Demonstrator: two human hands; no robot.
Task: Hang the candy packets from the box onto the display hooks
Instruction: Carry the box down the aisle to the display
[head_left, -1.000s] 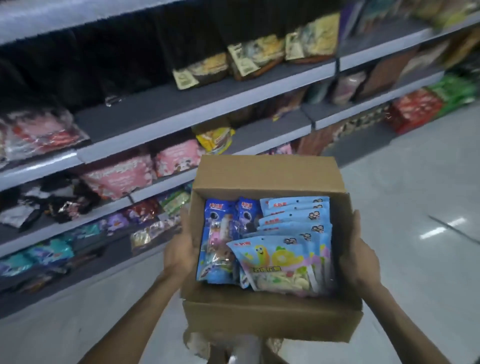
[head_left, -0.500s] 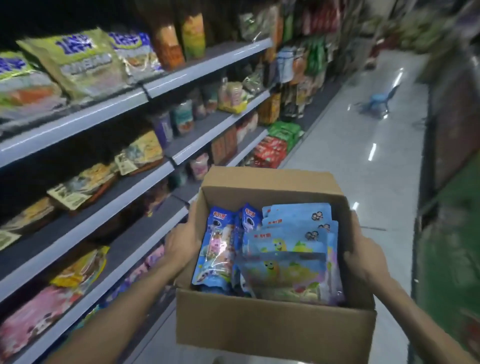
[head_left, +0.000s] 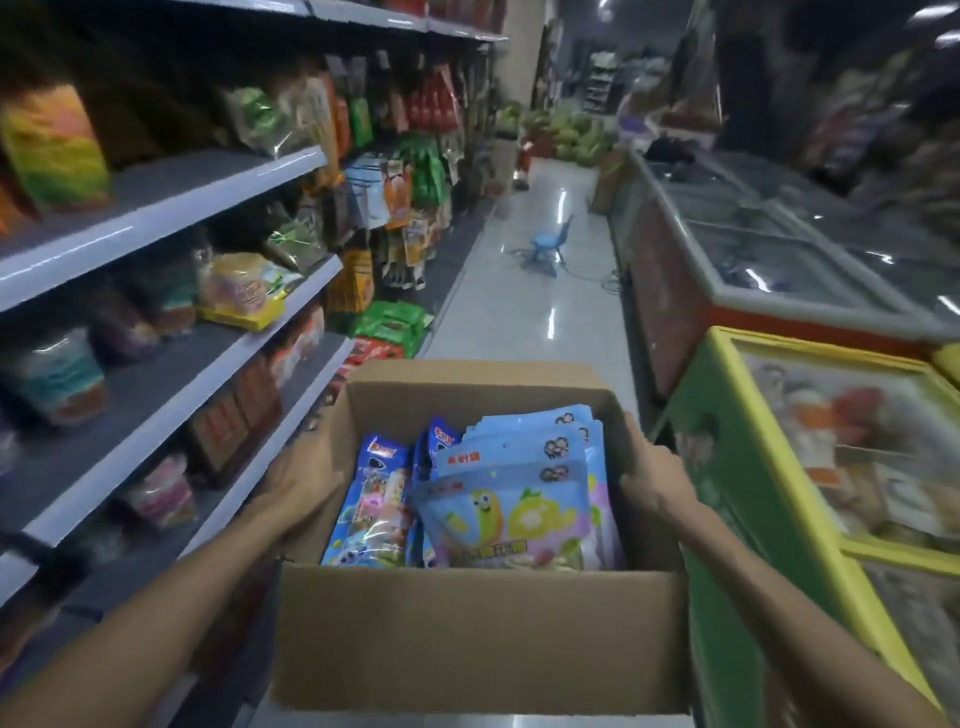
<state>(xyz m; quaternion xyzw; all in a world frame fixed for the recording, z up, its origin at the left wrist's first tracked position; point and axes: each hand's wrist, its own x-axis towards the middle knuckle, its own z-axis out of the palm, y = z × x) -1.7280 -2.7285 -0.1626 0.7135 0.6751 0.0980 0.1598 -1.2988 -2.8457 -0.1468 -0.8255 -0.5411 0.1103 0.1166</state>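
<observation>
I carry an open cardboard box (head_left: 483, 639) in front of me at waist height. My left hand (head_left: 301, 480) grips its left wall and my right hand (head_left: 649, 478) grips its right wall. Inside lie several candy packets (head_left: 509, 509): a fanned stack of light-blue ones with cartoon fruit on the right, and narrower dark-blue ones (head_left: 376, 501) standing on the left. Packets hang from display hooks (head_left: 400, 208) further down the left side of the aisle.
Grey shelves (head_left: 171, 291) full of snack bags run along my left. A green and yellow chest freezer (head_left: 810, 467) stands close on my right, with glass-topped freezers (head_left: 779, 270) beyond. A small blue chair (head_left: 550, 244) and a cable lie on the shiny aisle floor ahead.
My view has swung right, from facing the shelves to looking down the aisle. The box stays held in both hands, and the freezers on the right have come into view.
</observation>
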